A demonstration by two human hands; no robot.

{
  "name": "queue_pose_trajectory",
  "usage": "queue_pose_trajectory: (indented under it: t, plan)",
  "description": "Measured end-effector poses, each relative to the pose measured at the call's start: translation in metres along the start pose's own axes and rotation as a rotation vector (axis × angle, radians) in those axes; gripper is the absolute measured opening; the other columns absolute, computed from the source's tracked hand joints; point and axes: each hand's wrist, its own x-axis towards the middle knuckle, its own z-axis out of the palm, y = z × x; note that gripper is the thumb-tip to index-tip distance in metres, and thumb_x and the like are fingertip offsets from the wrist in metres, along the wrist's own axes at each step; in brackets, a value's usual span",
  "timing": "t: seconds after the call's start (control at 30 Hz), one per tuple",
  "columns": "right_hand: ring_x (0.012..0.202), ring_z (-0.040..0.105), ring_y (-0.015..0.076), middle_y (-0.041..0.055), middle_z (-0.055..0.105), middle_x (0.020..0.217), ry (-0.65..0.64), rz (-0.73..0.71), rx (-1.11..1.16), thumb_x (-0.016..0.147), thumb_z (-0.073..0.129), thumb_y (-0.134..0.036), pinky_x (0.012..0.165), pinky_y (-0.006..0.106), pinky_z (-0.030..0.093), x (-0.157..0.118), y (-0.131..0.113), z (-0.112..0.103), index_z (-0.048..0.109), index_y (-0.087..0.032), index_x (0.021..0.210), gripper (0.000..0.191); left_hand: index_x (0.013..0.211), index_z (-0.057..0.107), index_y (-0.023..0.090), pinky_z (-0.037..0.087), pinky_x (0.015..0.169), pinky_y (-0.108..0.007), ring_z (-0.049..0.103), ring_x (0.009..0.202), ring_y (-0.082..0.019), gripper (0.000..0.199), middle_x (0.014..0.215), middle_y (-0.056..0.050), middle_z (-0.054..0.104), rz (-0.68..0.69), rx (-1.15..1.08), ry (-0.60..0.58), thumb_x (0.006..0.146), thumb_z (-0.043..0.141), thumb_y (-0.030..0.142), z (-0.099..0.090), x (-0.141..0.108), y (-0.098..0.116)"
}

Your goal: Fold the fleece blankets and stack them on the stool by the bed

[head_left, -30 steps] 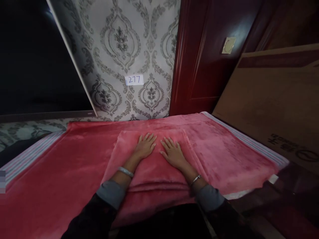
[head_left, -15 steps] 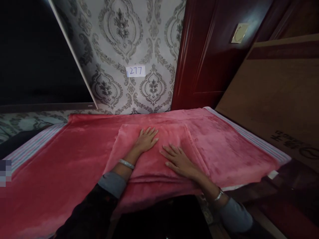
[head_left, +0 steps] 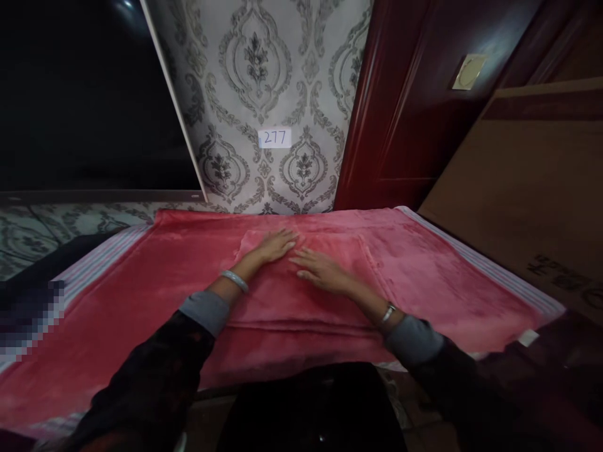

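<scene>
A pink plush cloth [head_left: 301,307], folded into a rough square, lies in front of me on a larger pink plush blanket [head_left: 188,270]. My left hand [head_left: 277,245] rests palm down near the far edge of the folded cloth, its fingers stretched out and slightly blurred. Close beside it, a little nearer to me, my right hand [head_left: 320,270] lies flat on the same cloth, fingers extended towards the left hand. Neither hand grips anything. Layered folds show along the cloth's near edge.
Striped cloth [head_left: 490,263] borders the blanket on both sides. A patterned wall with a paper label [head_left: 274,137] stands behind. A dark screen [head_left: 94,100] is at the left, a red wooden door [head_left: 400,125] and a large cardboard box [head_left: 527,188] at the right.
My right hand has moved farther away from me and left, nearer my left hand. The left hand has slid slightly towards the cloth's far edge. The view has shifted left.
</scene>
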Motion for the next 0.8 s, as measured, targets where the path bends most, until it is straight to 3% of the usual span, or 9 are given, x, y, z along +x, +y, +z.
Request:
queue_pose_trajectory:
  t: [0.13, 0.3, 0.6, 0.8]
  plan:
    - [0.152, 0.010, 0.0284, 0.0044, 0.019, 0.164, -0.070, -0.034, -0.048, 0.102, 0.041, -0.052, 0.121, 0.058, 0.013, 0.024, -0.002, 0.026, 0.033, -0.029, 0.154, 0.057, 0.149, 0.042, 0.029, 0.018, 0.119, -0.062, 0.028, 0.148, -0.029, 0.050, 0.159, -0.007, 0.036, -0.049, 0.100, 0.039, 0.100, 0.035, 0.035, 0.020, -0.018, -0.020]
    - [0.152, 0.003, 0.0293, 0.0030, 0.017, 0.165, -0.103, -0.073, -0.019, 0.103, 0.034, -0.054, 0.120, 0.060, 0.006, 0.004, -0.009, 0.047, 0.028, -0.033, 0.156, 0.057, 0.151, 0.039, 0.031, 0.015, 0.119, -0.063, 0.025, 0.150, -0.028, 0.051, 0.161, -0.005, 0.032, -0.037, 0.111, 0.092, 0.101, 0.032, 0.034, 0.044, -0.027, -0.027]
    - [0.152, 0.005, 0.0271, 0.0012, 0.017, 0.165, -0.195, -0.162, 0.061, 0.102, 0.040, -0.054, 0.120, 0.059, 0.006, -0.050, -0.041, 0.049, 0.024, -0.034, 0.156, 0.060, 0.152, 0.036, 0.031, 0.013, 0.120, -0.060, 0.022, 0.150, -0.028, 0.051, 0.162, -0.004, 0.031, -0.044, 0.099, 0.093, 0.102, 0.029, 0.037, 0.041, -0.026, -0.022]
    - [0.152, 0.010, 0.0264, 0.0032, 0.021, 0.164, -0.254, -0.152, 0.154, 0.101, 0.041, -0.057, 0.121, 0.057, 0.008, -0.059, -0.051, 0.039, 0.031, -0.031, 0.155, 0.061, 0.155, 0.030, 0.029, 0.012, 0.121, -0.059, 0.019, 0.151, -0.029, 0.055, 0.164, -0.005, 0.026, -0.051, 0.066, 0.032, 0.102, 0.028, 0.042, 0.032, -0.029, -0.018]
